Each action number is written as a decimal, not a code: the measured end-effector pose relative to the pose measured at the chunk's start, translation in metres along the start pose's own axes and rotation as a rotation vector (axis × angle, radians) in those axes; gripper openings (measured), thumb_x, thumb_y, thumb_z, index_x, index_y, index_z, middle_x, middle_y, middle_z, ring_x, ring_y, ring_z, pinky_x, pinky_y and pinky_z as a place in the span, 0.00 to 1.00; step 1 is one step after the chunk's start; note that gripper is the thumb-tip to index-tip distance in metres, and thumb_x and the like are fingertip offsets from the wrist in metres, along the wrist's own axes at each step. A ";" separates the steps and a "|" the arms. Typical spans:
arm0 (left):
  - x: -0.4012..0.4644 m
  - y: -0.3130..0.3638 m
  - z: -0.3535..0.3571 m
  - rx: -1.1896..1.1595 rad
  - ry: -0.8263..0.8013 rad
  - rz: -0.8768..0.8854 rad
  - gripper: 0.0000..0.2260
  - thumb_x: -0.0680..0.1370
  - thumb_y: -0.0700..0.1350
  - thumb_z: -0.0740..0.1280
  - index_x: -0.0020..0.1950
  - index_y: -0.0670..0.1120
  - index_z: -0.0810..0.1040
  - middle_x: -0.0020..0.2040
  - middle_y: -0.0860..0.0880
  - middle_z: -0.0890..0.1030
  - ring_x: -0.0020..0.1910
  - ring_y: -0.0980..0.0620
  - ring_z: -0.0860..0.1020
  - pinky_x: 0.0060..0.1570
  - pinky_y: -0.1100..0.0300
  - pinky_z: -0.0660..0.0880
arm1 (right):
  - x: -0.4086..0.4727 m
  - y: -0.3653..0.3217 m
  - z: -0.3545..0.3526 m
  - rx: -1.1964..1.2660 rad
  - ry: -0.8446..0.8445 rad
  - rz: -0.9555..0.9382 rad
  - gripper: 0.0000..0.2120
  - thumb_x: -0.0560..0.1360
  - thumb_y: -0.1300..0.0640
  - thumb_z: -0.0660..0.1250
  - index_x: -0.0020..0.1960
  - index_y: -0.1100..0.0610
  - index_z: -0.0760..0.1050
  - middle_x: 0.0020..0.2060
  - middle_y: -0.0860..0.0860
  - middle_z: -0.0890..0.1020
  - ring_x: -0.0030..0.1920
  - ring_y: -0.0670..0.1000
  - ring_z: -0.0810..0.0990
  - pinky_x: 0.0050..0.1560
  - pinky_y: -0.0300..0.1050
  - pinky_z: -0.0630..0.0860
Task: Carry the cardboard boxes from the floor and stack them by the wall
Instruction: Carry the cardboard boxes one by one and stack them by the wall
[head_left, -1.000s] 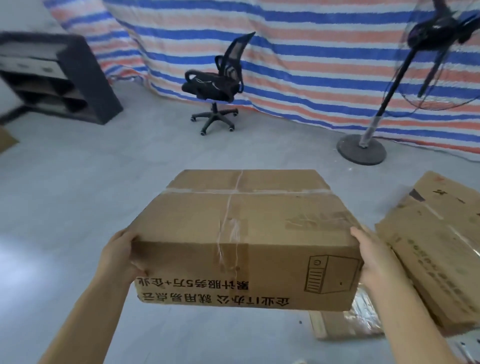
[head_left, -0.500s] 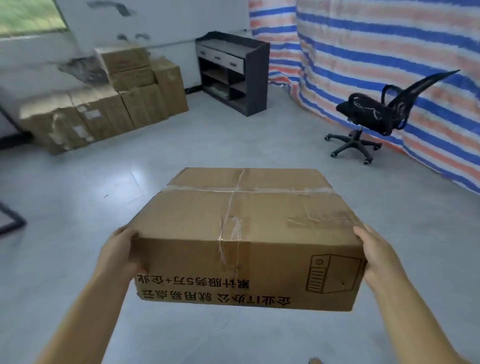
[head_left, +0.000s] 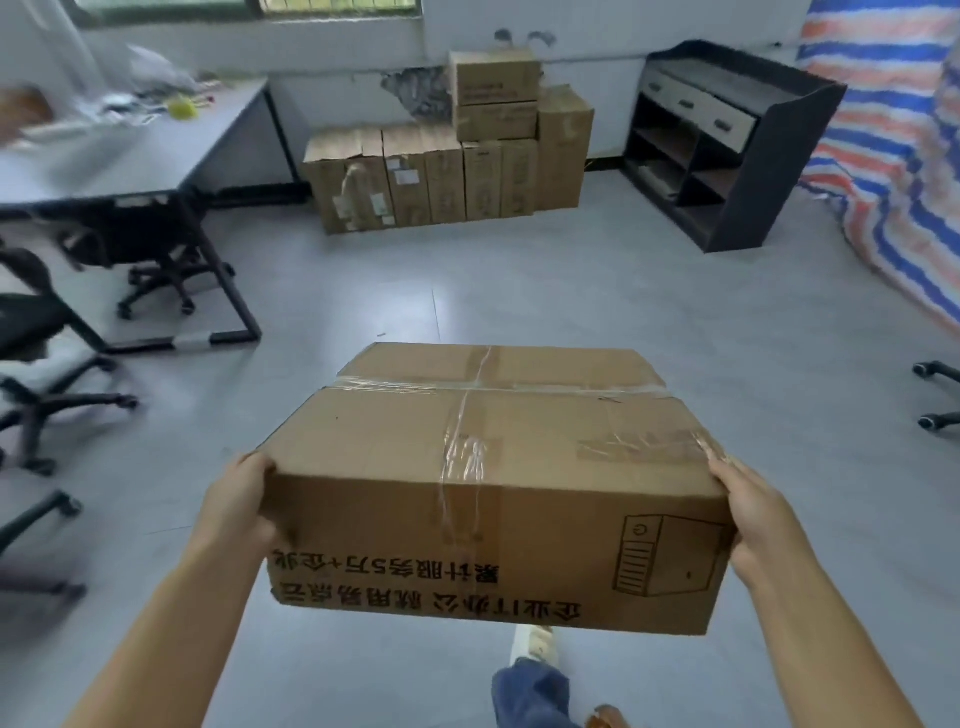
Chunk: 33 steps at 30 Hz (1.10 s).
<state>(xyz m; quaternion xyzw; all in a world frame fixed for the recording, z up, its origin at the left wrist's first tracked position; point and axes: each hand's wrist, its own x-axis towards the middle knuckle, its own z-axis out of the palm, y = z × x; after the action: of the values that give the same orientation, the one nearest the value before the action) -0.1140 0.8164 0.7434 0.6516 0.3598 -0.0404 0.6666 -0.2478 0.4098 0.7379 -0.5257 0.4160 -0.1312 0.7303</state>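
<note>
I carry a taped cardboard box in the air in front of me, printed text and a computer drawing on its near face. My left hand grips its left near corner. My right hand grips its right near corner, fingertips at the top edge. Most of the fingers on both hands are hidden behind the box. Straight ahead, a stack of cardboard boxes stands against the white wall, a row on the floor with two smaller ones on top.
A black cabinet stands right of the stack, with a striped tarp beyond it. A grey desk and office chairs fill the left side. Another chair's base shows at the right edge. Grey floor lies between me and the stack.
The view has swung left: the stack by the wall has moved from the upper left to straight ahead and nearer. The desk and chairs came into view. My grip on the box is unchanged.
</note>
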 end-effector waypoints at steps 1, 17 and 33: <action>0.013 0.007 0.009 -0.021 0.020 -0.009 0.05 0.78 0.41 0.59 0.44 0.45 0.72 0.41 0.47 0.66 0.44 0.48 0.65 0.40 0.55 0.63 | 0.017 -0.005 0.014 -0.006 -0.014 0.002 0.13 0.80 0.58 0.61 0.63 0.53 0.76 0.39 0.45 0.84 0.37 0.44 0.83 0.28 0.38 0.76; 0.209 0.118 0.125 -0.194 0.079 -0.106 0.08 0.77 0.39 0.60 0.38 0.48 0.70 0.40 0.48 0.65 0.42 0.49 0.66 0.61 0.38 0.64 | 0.246 -0.123 0.255 -0.183 -0.186 0.005 0.09 0.80 0.59 0.61 0.45 0.52 0.79 0.34 0.46 0.85 0.32 0.44 0.83 0.24 0.37 0.75; 0.504 0.331 0.164 -0.222 0.134 -0.034 0.13 0.78 0.40 0.59 0.61 0.43 0.74 0.49 0.48 0.67 0.67 0.39 0.65 0.64 0.29 0.57 | 0.385 -0.146 0.584 -0.148 -0.170 0.052 0.12 0.80 0.59 0.60 0.60 0.56 0.78 0.44 0.51 0.83 0.36 0.48 0.83 0.24 0.37 0.75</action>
<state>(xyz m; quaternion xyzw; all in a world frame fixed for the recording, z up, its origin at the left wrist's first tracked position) 0.5013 0.9268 0.7349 0.5687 0.4167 0.0317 0.7084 0.4617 0.4920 0.7440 -0.5763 0.3748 -0.0363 0.7253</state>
